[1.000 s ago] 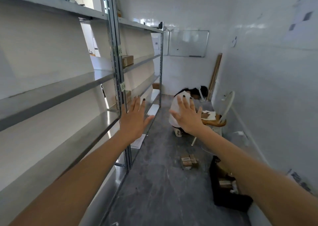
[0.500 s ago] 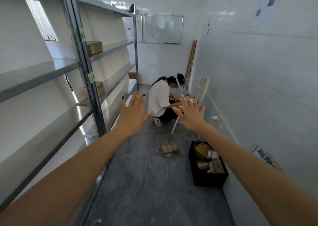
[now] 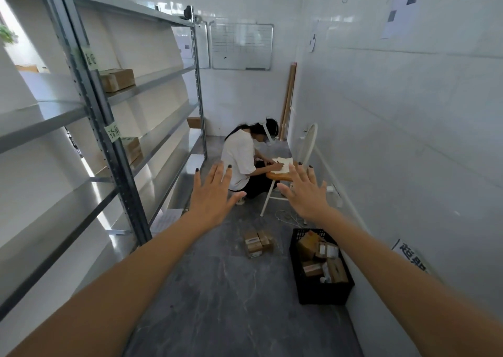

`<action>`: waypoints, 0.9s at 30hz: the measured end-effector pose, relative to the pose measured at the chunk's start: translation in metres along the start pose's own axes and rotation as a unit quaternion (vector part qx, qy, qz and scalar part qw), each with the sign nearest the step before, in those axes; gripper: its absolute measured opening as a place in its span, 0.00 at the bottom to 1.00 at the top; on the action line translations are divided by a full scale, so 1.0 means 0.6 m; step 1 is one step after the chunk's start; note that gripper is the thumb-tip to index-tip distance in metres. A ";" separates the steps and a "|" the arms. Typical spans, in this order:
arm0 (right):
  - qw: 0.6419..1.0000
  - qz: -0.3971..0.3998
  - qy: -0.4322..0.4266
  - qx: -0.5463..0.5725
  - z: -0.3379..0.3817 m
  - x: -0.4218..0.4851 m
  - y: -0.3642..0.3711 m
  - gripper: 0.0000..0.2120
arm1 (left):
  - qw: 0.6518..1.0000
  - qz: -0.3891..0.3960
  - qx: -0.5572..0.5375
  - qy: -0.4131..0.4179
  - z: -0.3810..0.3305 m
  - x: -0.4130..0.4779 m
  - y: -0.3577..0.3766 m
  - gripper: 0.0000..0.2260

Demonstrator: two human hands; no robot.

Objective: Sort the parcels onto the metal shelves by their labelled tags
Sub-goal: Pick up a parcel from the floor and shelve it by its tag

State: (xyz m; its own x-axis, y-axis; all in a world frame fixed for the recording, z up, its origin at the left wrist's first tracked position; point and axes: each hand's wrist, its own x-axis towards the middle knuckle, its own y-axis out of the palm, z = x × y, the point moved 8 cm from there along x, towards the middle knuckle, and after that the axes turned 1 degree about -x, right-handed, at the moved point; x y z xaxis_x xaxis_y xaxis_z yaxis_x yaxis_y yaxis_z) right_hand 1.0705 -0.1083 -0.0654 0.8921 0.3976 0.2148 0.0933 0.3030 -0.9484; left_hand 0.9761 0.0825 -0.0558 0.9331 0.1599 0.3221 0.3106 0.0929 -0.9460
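Head view shows your left hand (image 3: 212, 200) and right hand (image 3: 306, 197) spread wide, holding nothing, probably free for picking. Parcels (image 3: 313, 268) lie inside the crate (image 3: 324, 294); shelves (image 3: 152, 81) stand well left of it.

metal shelves (image 3: 152, 81) on my left, brown parcel (image 3: 117, 79) on mid level by green tag (image 3: 91, 58), second parcel (image 3: 132, 149) one level lower, parcel pile (image 3: 257, 243) on floor right of shelves

Shelves (image 3: 152, 80) are dull grey metal; parcels (image 3: 257, 243) matt brown cardboard; crate (image 3: 321, 291) black plastic; floor (image 3: 231, 302) smooth grey stone-look; walls (image 3: 408, 139) glossy white.
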 end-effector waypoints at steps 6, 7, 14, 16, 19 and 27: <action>1.000 0.006 0.007 -0.002 -0.050 0.038 0.019 0.32 | 0.999 0.029 -0.022 -0.001 -0.037 0.044 0.043 0.34; 1.000 0.013 0.008 0.003 -0.057 0.042 0.024 0.32 | 0.999 0.032 -0.022 -0.002 -0.041 0.050 0.049 0.34; 0.999 0.042 0.030 0.009 -0.094 0.083 0.053 0.32 | 0.998 0.052 -0.027 -0.002 -0.048 0.101 0.087 0.34; 0.998 0.046 0.036 0.008 -0.100 0.101 0.056 0.32 | 0.998 0.044 -0.034 0.005 -0.044 0.125 0.089 0.34; 0.999 0.034 0.035 0.005 -0.103 0.130 0.060 0.32 | 0.998 0.037 -0.047 0.013 -0.035 0.166 0.095 0.34; 0.997 0.050 0.066 -0.007 -0.118 0.218 0.094 0.32 | 0.995 0.066 -0.063 0.034 -0.006 0.275 0.139 0.35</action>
State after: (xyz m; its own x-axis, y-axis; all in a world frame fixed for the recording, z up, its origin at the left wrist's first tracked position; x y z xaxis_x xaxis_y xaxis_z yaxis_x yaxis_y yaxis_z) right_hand 1.2238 -0.1005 -0.1075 0.9475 0.3074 0.0877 0.0064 0.2559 -0.9667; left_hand 1.1568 0.1135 -0.0818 0.9759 0.0948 0.1964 0.2017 -0.0500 -0.9782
